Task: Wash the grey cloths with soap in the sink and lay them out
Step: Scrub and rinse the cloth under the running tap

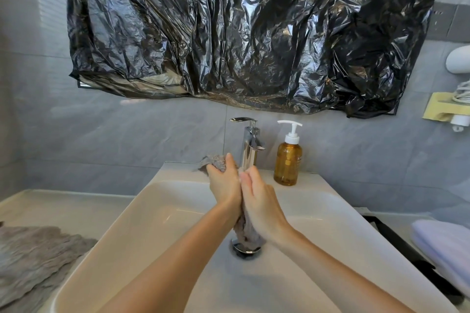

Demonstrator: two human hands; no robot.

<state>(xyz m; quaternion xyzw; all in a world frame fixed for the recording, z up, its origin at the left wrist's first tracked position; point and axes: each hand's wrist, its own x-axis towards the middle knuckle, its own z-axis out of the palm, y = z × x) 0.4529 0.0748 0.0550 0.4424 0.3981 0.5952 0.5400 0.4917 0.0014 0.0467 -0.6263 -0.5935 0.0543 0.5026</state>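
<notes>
- Plastic sheet (254, 33): black, crinkled, hung across the wall above the sink.
- Sink (152, 211): white basin, set in the tabletop (63, 206).
- Second cloth (33, 256): grey, spread flat on the tabletop left of the sink.
- Towel (442, 244): lilac, folded, right of the sink.
- Cloth (248, 234): grey, bunched between both hands over the basin; its lower end hangs just above the drain (245, 249), its top juts out beyond the left hand's fingers.
- Left hand (223, 183): grip clamped round the cloth's upper part.
- Right hand (262, 201): fingers near straight, pressed against the cloth.
- Soap bottle (288, 160): amber, white pump, upright just right of the tap (250, 147).
</notes>
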